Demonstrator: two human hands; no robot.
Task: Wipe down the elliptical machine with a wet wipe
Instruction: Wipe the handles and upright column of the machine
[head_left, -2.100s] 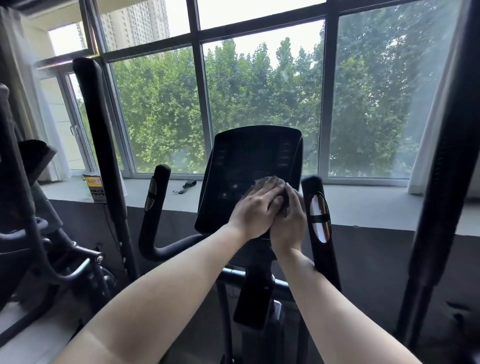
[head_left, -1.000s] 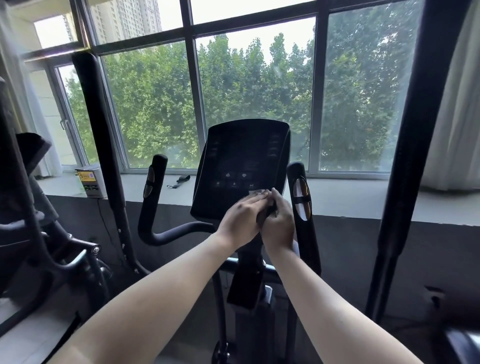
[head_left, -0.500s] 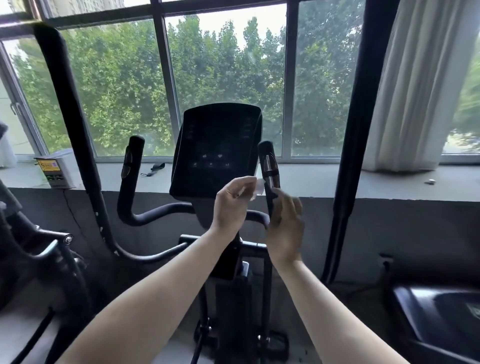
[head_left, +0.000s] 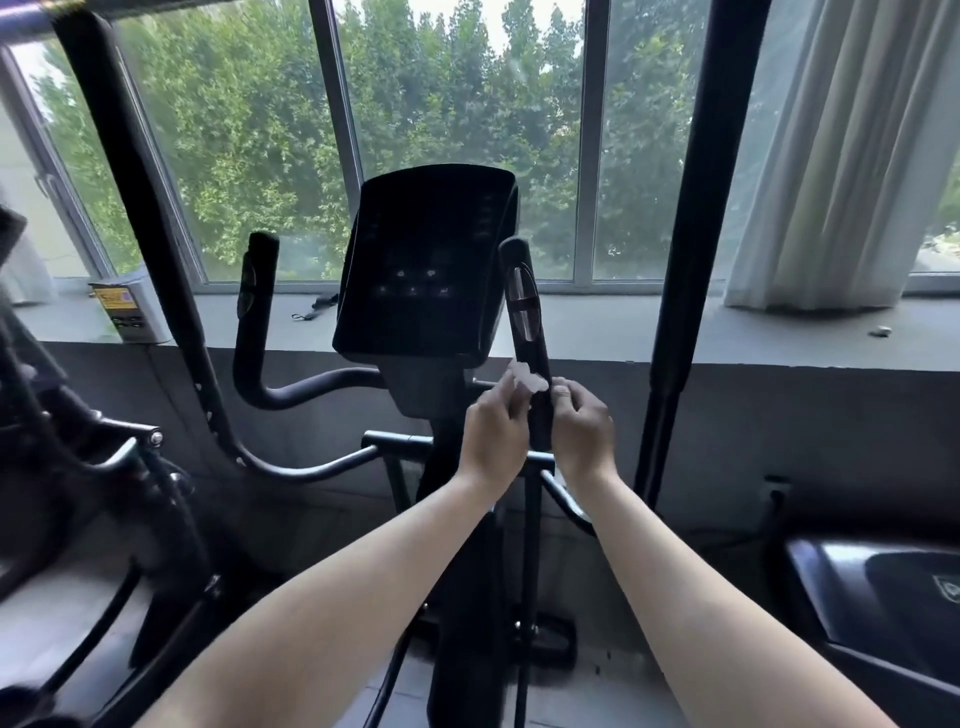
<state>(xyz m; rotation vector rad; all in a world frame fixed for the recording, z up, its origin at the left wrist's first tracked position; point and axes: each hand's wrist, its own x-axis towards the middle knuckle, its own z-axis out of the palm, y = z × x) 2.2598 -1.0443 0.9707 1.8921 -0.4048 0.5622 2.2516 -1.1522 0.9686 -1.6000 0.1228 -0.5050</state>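
The black elliptical machine stands in front of me with its dark console at centre. A short right handlebar with silver pulse sensors rises beside the console, and a matching left handlebar stands further left. My left hand pinches a small white wet wipe just left of the right handlebar's lower part. My right hand is on the other side of that bar, fingers curled, its fingertips at the wipe's right end; the bar hides part of the contact.
Long black swing arms rise at left and right. A grey windowsill runs behind the machine, with a small box on it at left and a curtain at right. Other gym equipment flanks both sides.
Both hands left the console and dropped down to the right handlebar. The wipe went with them and is now held beside the bar. The view has swung right and pulled back.
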